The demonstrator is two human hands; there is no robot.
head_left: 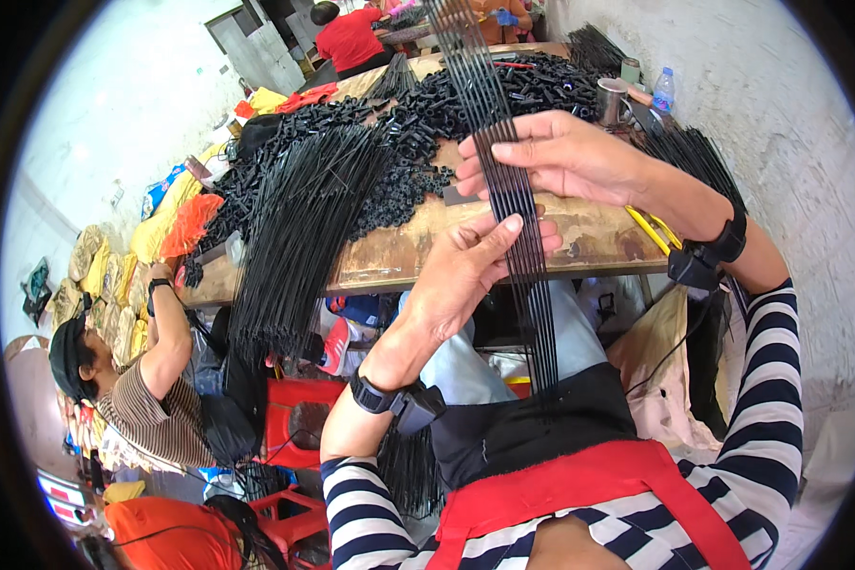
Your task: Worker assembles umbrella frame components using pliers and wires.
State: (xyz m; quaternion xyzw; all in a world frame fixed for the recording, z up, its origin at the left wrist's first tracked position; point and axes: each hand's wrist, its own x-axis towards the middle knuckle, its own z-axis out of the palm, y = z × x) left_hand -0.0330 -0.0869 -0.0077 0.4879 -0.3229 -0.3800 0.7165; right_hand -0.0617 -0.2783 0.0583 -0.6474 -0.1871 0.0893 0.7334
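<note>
Two hands on one small bundle of thin black rods (513, 204) over the lap: left hand (465, 275) pinches it, right hand (551, 152) grips higher. Big rod pile (299, 228) on the wooden table (399, 252) looks untouched, so plenty's left.

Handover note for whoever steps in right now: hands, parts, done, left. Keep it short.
Left hand: gripping the fan of thin black rods from below, thumb across them.
Right hand: pinching the same rods higher up, fingers spread.
Parts: rod ends rest on the lap; larger bundle of black rods and heap of small black tube pieces lie on the wooden table.
Done: one set gathered in hand.
Left: bundle and heap appear unworked.
</note>
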